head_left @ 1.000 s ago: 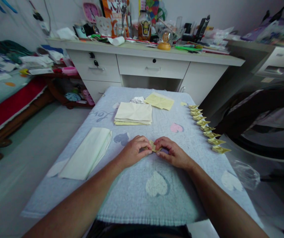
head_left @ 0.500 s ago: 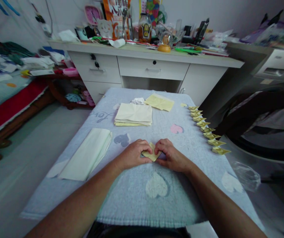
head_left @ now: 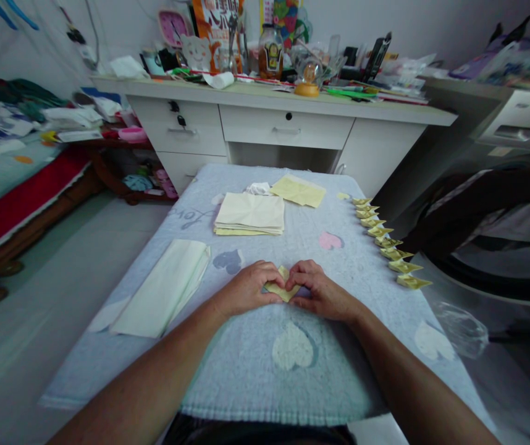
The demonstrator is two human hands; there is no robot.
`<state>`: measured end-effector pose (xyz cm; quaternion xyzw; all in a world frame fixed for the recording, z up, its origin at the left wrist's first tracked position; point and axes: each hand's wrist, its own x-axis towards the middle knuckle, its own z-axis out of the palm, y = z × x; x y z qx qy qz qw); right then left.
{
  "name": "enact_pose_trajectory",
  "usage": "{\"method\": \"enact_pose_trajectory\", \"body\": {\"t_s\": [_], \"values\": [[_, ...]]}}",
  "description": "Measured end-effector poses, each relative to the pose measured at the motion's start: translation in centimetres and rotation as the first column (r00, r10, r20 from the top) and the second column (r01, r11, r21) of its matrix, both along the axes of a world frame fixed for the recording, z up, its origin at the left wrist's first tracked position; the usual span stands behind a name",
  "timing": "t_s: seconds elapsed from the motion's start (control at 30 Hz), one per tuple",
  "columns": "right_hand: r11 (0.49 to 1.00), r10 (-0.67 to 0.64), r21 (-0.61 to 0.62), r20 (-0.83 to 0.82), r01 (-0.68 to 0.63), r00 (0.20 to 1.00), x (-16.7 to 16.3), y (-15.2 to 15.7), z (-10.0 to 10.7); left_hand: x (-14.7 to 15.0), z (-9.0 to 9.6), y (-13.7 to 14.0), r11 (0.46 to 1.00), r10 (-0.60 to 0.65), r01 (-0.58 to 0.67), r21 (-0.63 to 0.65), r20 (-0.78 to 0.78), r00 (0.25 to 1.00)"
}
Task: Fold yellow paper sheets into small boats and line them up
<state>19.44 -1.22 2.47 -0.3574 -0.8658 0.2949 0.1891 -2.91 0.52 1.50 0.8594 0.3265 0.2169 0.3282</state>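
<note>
Between my two hands a small folded piece of yellow paper [head_left: 285, 293] lies on the cloth-covered table [head_left: 246, 377]. My left hand [head_left: 256, 287] grips its left side with curled fingers. On its right side my right hand [head_left: 315, 289] is closed, index finger pressing the paper near its middle. My fingers hide parts of the paper's edges. Ahead of them is a stack of pale yellow paper sheets [head_left: 249, 213], and beyond it on the right more yellow sheets [head_left: 299, 190]. Several folded yellow paper pieces [head_left: 393, 253] with pointed ends stand in a row along the table's right edge.
A folded pale green-white sheet bundle [head_left: 163, 287] lies on the left of the table. A crumpled white tissue [head_left: 258, 188] sits behind the stack. Beyond stands a cluttered white desk [head_left: 288, 130]; a washing machine [head_left: 515, 142] is on the right, a bed [head_left: 19, 185] on the left.
My right index fingertip has shifted slightly left, closer to my left fingers over the paper. Otherwise my hands and the table things stay in place.
</note>
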Motion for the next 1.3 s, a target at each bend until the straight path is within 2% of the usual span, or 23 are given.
{"method": "enact_pose_trajectory", "body": {"t_s": [0.6, 0.7, 0.87, 1.0, 1.3], "values": [[1.0, -0.004, 0.009, -0.024, 0.004, 1.0, 0.1, 0.2, -0.1, -0.5, 0.3, 0.4, 0.996, -0.001, 0.001, -0.093, 0.003, 1.0], [0.998, -0.044, 0.034, -0.04, 0.045, 0.998, -0.3, 0.3, -0.3, -0.3, 0.2, 0.2, 0.999, 0.03, -0.03, -0.042, 0.003, 1.0], [0.988, -0.128, 0.069, -0.107, 0.136, 0.986, -0.9, 0.3, -0.6, 0.3, -0.1, -0.3, 0.988, 0.095, -0.089, 0.129, -0.046, 0.994], [0.986, -0.131, 0.088, -0.097, 0.14, 0.987, -0.8, 0.1, -0.6, 0.5, -0.1, -0.4, 0.982, 0.134, -0.123, 0.142, -0.072, 0.988], [0.973, -0.19, 0.135, -0.003, 0.189, 0.982, -0.9, 0.4, -1.4, 0.3, -0.3, -0.7, 0.982, 0.134, -0.121, 0.144, -0.078, 0.988]]}}
